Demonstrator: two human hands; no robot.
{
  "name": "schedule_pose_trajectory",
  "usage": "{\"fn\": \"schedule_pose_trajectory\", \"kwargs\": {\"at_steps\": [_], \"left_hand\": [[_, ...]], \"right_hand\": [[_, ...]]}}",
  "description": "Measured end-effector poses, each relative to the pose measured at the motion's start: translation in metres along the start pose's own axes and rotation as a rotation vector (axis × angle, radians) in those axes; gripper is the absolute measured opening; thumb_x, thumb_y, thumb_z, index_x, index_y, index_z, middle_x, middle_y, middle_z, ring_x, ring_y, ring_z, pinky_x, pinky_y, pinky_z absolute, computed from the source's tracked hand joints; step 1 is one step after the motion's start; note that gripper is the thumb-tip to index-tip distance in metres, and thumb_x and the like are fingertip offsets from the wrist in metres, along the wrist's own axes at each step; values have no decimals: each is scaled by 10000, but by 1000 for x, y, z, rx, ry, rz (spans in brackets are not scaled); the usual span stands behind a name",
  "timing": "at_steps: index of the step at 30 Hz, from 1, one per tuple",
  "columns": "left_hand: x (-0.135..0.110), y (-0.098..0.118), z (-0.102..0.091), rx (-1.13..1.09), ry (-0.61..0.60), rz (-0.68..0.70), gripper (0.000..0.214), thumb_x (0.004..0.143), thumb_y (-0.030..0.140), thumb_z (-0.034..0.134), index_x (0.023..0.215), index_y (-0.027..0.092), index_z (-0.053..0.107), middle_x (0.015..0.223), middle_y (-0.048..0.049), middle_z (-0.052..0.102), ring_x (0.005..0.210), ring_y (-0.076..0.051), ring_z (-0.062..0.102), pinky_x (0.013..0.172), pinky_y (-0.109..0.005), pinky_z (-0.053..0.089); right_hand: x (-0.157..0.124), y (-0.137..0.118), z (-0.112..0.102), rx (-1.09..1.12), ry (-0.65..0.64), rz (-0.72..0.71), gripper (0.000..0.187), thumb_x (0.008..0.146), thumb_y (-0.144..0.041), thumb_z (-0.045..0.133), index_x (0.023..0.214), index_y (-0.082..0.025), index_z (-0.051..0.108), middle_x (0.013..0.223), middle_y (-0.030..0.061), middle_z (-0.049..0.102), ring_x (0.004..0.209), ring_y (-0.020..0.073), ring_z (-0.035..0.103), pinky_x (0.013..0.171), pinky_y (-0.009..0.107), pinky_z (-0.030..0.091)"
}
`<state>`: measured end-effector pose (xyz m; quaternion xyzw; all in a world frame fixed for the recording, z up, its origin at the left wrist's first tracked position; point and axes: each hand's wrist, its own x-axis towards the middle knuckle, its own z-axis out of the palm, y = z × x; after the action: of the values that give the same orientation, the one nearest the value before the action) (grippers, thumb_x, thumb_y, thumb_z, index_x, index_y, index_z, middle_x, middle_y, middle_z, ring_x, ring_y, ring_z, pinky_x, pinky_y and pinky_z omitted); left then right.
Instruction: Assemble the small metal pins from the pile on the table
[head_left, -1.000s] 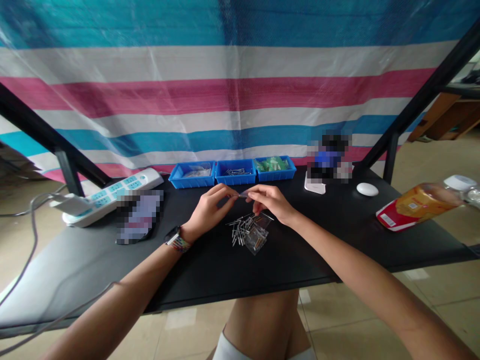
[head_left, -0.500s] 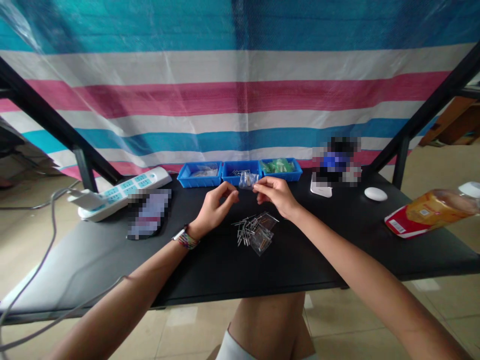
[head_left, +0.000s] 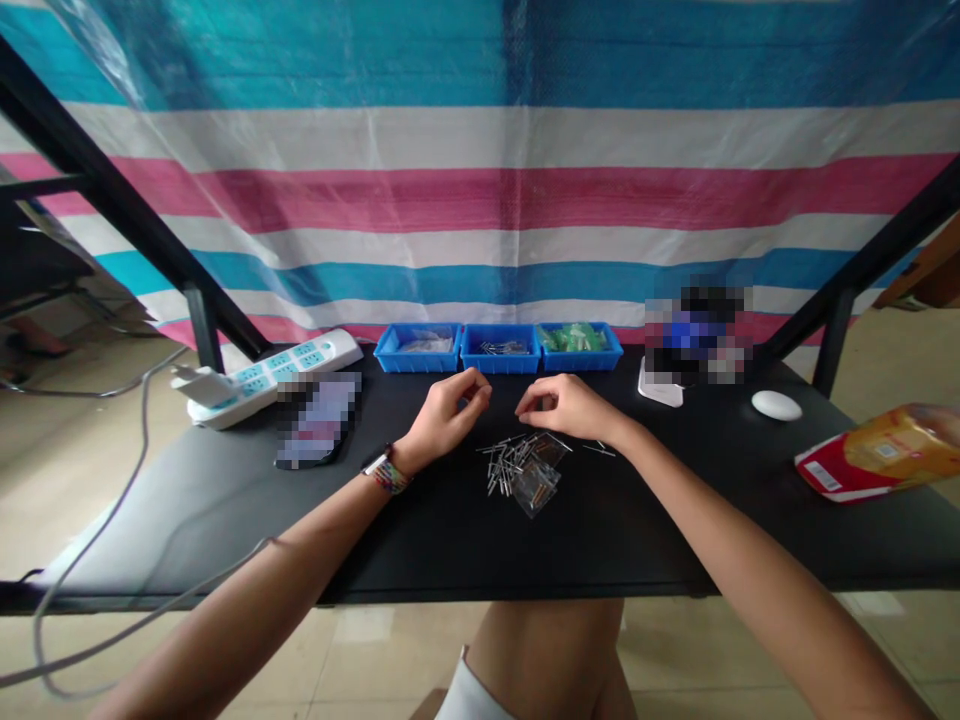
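Note:
My left hand [head_left: 444,412] hovers over the black table [head_left: 420,530] with thumb and forefinger pinched together; what they hold, if anything, is too small to see. My right hand [head_left: 564,406] is a hand's width to the right, fingers curled downward just above a loose pile of small metal pins [head_left: 504,462]. Small clear plastic bags [head_left: 537,484] lie against the pile, one with pins inside. Behind the hands stand three blue bins: the left bin [head_left: 416,348] holds clear bags, the middle bin [head_left: 500,350] metal pins, the right bin [head_left: 579,342] green pieces.
A white power strip [head_left: 270,374] and a blurred flat object [head_left: 315,420] lie at the left, with a cable [head_left: 112,520] trailing off the table. A white stand [head_left: 660,386], a white mouse [head_left: 776,404] and an orange snack bag [head_left: 877,452] sit at the right. A striped tarp hangs behind.
Both hands held a small clear bag between them, raised toward the middle bin. Now the bag is out of their fingers and both hands have dropped lower toward the pin pile.

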<state>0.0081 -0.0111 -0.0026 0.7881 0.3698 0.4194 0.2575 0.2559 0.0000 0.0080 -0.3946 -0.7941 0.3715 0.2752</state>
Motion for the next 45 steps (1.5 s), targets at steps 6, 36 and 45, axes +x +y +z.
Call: {"fn": "schedule_pose_trajectory", "kwargs": {"at_steps": [6,36,45], "left_hand": [[-1,1,3,58,-20,15,292,1058,404,548,853,203,600,765,-22,655,699,-171,609,677,-291,471],[73,-19,29,-516,109,-220,281,870,464,638,808,193,593,682,-2,609,566,-129,583,553,-249,480],[39,-16,20,-167,-51,-1,250,957,431,700,946,183,669,797,-19,653,699,-152,605,633,-255,487]], "right_hand": [[-3,-5,31,-218,-21,-189,216,798,-48,795,904,-230,845,946,39,737,888,196,664,816,322,488],[7,30,5,663,468,64,306,697,-417,860,852,-193,722,780,17,749,513,83,468,479,236,315],[9,43,8,524,471,69,402,819,-582,779,859,-188,710,817,38,769,511,87,505,466,224,354]]}}
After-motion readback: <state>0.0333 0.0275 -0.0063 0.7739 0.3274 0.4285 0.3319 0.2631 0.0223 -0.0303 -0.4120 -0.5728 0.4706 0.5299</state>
